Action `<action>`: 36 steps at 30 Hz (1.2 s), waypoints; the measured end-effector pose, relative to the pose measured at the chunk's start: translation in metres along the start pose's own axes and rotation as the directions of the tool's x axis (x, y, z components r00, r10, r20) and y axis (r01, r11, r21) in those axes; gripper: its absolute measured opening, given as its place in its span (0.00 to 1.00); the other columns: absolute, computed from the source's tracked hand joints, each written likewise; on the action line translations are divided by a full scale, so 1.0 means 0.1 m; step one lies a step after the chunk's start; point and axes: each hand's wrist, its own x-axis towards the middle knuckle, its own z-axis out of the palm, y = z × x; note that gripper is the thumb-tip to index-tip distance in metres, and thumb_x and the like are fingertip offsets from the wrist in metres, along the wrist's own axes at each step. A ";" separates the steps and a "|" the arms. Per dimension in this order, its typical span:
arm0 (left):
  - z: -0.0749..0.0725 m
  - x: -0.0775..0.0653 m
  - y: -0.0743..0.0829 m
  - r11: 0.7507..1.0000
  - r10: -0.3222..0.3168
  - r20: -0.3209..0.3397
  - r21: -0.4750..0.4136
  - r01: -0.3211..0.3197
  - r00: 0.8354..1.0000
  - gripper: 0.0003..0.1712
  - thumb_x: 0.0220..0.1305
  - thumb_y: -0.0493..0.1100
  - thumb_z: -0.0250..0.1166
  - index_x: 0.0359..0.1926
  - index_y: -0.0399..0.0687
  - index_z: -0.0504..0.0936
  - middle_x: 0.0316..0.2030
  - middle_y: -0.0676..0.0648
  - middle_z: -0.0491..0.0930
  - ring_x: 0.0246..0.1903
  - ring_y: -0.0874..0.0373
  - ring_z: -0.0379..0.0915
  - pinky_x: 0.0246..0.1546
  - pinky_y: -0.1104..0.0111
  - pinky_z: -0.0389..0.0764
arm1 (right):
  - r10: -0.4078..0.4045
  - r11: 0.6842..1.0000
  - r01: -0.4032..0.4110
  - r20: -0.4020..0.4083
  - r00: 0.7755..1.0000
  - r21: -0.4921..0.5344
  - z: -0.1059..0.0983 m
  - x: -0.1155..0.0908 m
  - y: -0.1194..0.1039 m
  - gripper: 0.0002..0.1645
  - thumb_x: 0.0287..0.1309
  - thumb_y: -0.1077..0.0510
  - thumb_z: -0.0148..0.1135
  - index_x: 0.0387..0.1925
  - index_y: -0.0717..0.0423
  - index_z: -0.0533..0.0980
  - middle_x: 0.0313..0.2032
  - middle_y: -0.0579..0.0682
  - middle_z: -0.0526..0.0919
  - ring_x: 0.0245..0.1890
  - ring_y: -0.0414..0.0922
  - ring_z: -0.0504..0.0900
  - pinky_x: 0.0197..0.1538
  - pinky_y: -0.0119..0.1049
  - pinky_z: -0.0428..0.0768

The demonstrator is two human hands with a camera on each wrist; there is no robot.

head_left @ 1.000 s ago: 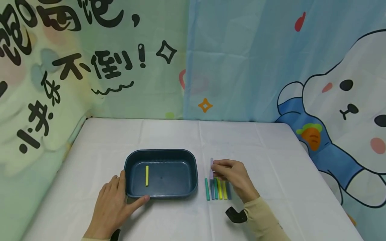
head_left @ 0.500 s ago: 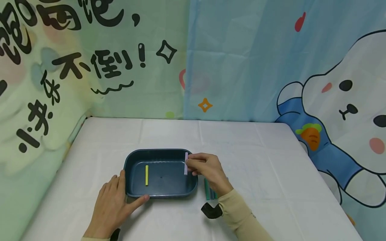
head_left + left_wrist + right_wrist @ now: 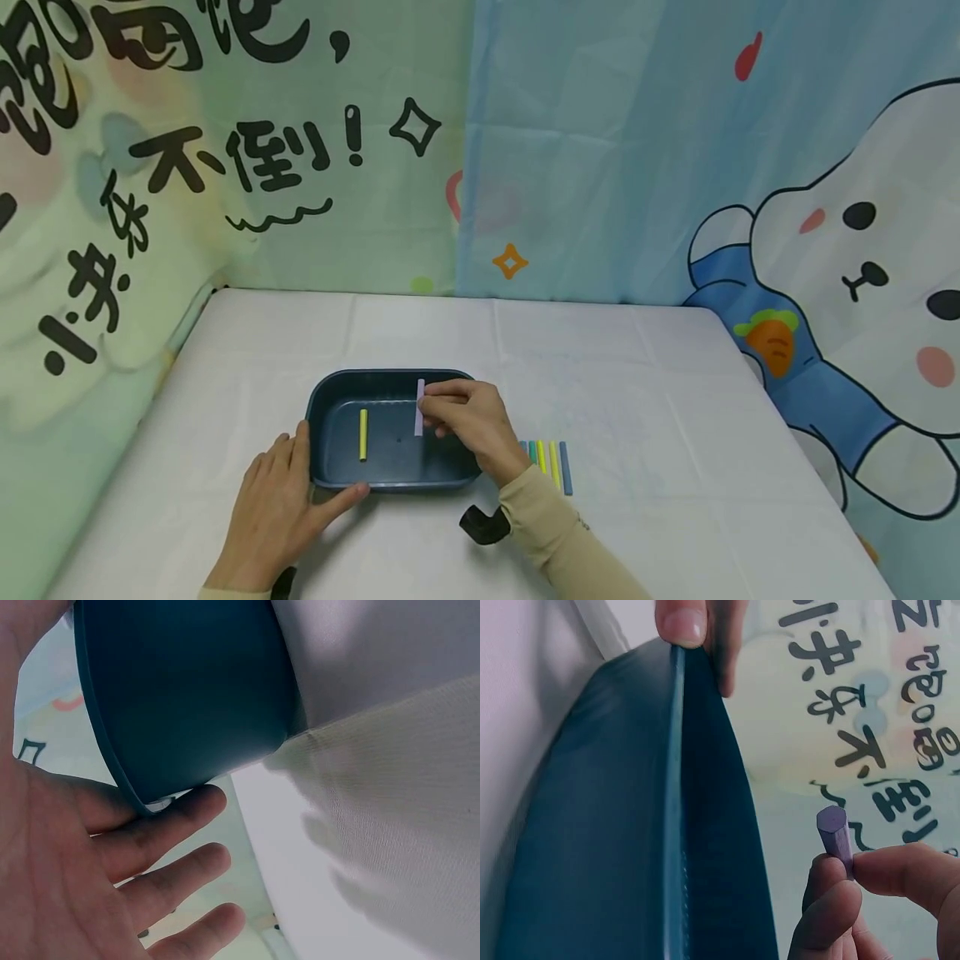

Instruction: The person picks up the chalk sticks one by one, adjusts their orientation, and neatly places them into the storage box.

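Note:
Over the dark blue tray (image 3: 393, 471), my right hand (image 3: 472, 421) pinches a lilac stick (image 3: 419, 408) between thumb and fingers, held lengthwise front to back. The right wrist view shows its six-sided end, and the stick (image 3: 835, 831) stands apart from the tray wall (image 3: 600, 810). A yellow stick (image 3: 363, 435) lies in the tray, left of the middle. My left hand (image 3: 270, 508) rests at the tray's front left corner, thumb along the near rim. In the left wrist view, that hand's fingers (image 3: 180, 889) are spread, one touching the tray's edge (image 3: 112, 761).
Right of the tray, several sticks lie side by side in a row, among them a blue stick (image 3: 566, 468) and a yellow stick (image 3: 554, 462); my right forearm hides part of the row. A white cloth (image 3: 637, 375) covers the table, with printed curtains (image 3: 600, 167) behind.
My right hand has carried the lilac stick leftward from above the row to over the tray's middle. The left hand and the yellow stick in the tray stay in place.

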 end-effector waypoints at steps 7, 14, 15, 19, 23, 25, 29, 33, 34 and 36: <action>0.03 0.00 -0.03 0.999 0.043 -0.056 -0.020 -0.044 0.998 0.68 0.52 0.79 0.65 0.69 0.22 0.63 0.52 0.28 0.75 0.48 0.37 0.74 0.54 0.46 0.74 | -0.013 1.000 0.013 0.035 0.999 0.002 0.17 0.07 0.00 0.16 0.56 0.59 0.73 0.45 0.63 0.85 0.32 0.54 0.89 0.37 0.60 0.87 0.35 0.39 0.85; 0.06 0.02 -0.04 0.998 0.053 -0.075 -0.012 -0.054 0.996 0.68 0.52 0.79 0.66 0.69 0.22 0.64 0.51 0.29 0.76 0.47 0.38 0.74 0.53 0.47 0.75 | 0.000 0.999 0.001 0.033 0.999 -0.032 0.25 0.10 0.03 0.15 0.57 0.58 0.73 0.45 0.62 0.85 0.32 0.53 0.88 0.34 0.56 0.87 0.38 0.44 0.86; 0.06 0.02 -0.04 0.999 0.049 -0.070 -0.012 -0.050 0.996 0.68 0.52 0.80 0.65 0.69 0.22 0.64 0.51 0.29 0.76 0.47 0.38 0.74 0.54 0.47 0.75 | 0.003 0.999 -0.002 0.030 1.000 -0.032 0.26 0.10 0.03 0.15 0.57 0.58 0.73 0.45 0.62 0.85 0.32 0.53 0.88 0.34 0.55 0.87 0.37 0.43 0.86; 0.06 0.01 -0.04 0.999 0.037 -0.061 -0.010 -0.037 0.997 0.69 0.52 0.80 0.64 0.70 0.23 0.63 0.51 0.29 0.76 0.48 0.39 0.74 0.55 0.47 0.74 | 0.009 1.000 -0.008 0.026 1.000 -0.024 0.30 0.11 0.05 0.15 0.57 0.60 0.72 0.44 0.63 0.85 0.32 0.53 0.88 0.34 0.55 0.88 0.35 0.38 0.85; 0.06 0.02 -0.04 0.999 0.041 -0.065 -0.008 -0.042 0.997 0.68 0.52 0.79 0.66 0.69 0.23 0.64 0.50 0.30 0.76 0.46 0.40 0.74 0.54 0.47 0.74 | 0.012 1.000 -0.011 0.022 1.000 -0.023 0.32 0.13 0.06 0.14 0.56 0.61 0.72 0.44 0.63 0.85 0.32 0.54 0.89 0.33 0.52 0.88 0.35 0.38 0.86; 0.06 0.02 -0.04 0.999 0.046 -0.064 -0.007 -0.046 0.997 0.68 0.52 0.79 0.65 0.69 0.23 0.64 0.50 0.30 0.76 0.45 0.40 0.74 0.54 0.47 0.75 | 0.014 0.999 -0.014 0.017 1.000 -0.032 0.33 0.15 0.07 0.14 0.57 0.61 0.72 0.44 0.63 0.85 0.32 0.53 0.89 0.33 0.53 0.88 0.36 0.41 0.86; 0.06 0.03 -0.03 0.999 0.042 -0.057 -0.003 -0.042 0.997 0.69 0.52 0.80 0.64 0.70 0.23 0.64 0.50 0.30 0.76 0.46 0.40 0.74 0.54 0.47 0.75 | 0.021 0.999 -0.021 0.016 1.000 -0.049 0.37 0.17 0.10 0.13 0.57 0.62 0.72 0.44 0.63 0.85 0.31 0.53 0.88 0.33 0.53 0.88 0.36 0.42 0.86; 0.05 0.04 -0.02 1.000 0.028 -0.042 0.002 -0.028 0.999 0.69 0.52 0.81 0.64 0.70 0.23 0.63 0.50 0.30 0.75 0.46 0.40 0.74 0.54 0.47 0.74 | 0.041 0.998 -0.040 0.018 0.999 -0.058 0.43 0.20 0.10 0.12 0.56 0.62 0.71 0.43 0.62 0.85 0.29 0.52 0.88 0.28 0.48 0.86 0.35 0.39 0.86; 0.05 0.04 -0.02 1.000 0.023 -0.038 0.003 -0.023 0.999 0.69 0.52 0.81 0.64 0.70 0.23 0.63 0.50 0.30 0.75 0.46 0.40 0.74 0.55 0.47 0.74 | 0.046 0.997 -0.045 0.019 0.999 -0.059 0.45 0.20 0.10 0.12 0.56 0.63 0.72 0.42 0.63 0.85 0.29 0.52 0.88 0.27 0.46 0.86 0.34 0.38 0.86; 0.04 0.03 -0.02 1.000 0.014 -0.032 0.005 -0.014 0.999 0.69 0.51 0.80 0.65 0.70 0.23 0.63 0.51 0.30 0.75 0.48 0.39 0.74 0.55 0.46 0.74 | 0.056 0.997 -0.055 0.024 0.998 -0.062 0.49 0.22 0.10 0.12 0.56 0.63 0.72 0.42 0.63 0.84 0.29 0.51 0.87 0.26 0.43 0.85 0.32 0.36 0.85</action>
